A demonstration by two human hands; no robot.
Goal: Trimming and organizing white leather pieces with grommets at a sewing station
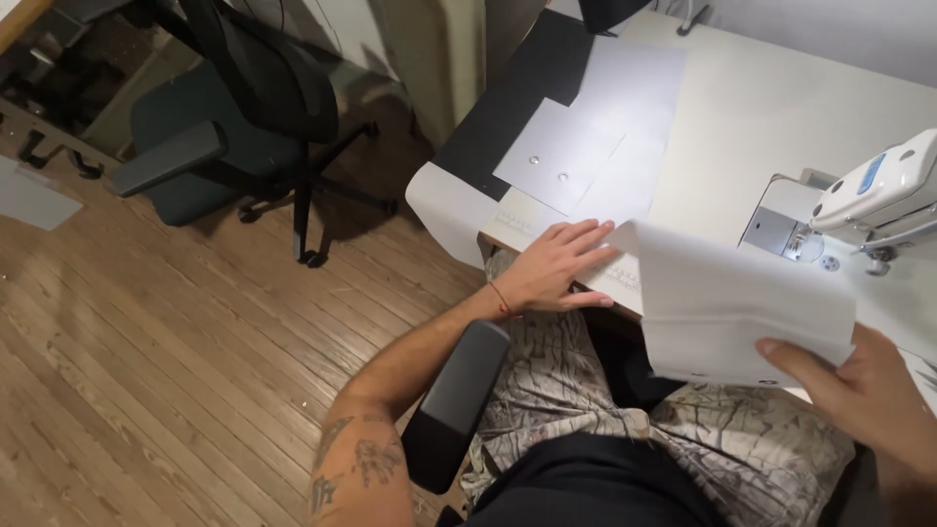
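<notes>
fingers (781, 349) of the right hand (864, 395) are clamped on the lower edge of a folded pale grey fabric piece (742, 303), held up over the lap at the desk's near edge. left hand (556, 265) lies flat, fingers together and stretched, pressing a white piece at the desk (781, 107) corner. further back lie overlapping grey panels (576, 156), one with two small metal snaps, on a black sheet (517, 107). a white sewing machine (869, 195) stands to the right, cut off by the frame. beyond the desk, a wooden floor (146, 342) and a dark office chair (234, 117). the right hand's palm is out of sight.
</notes>
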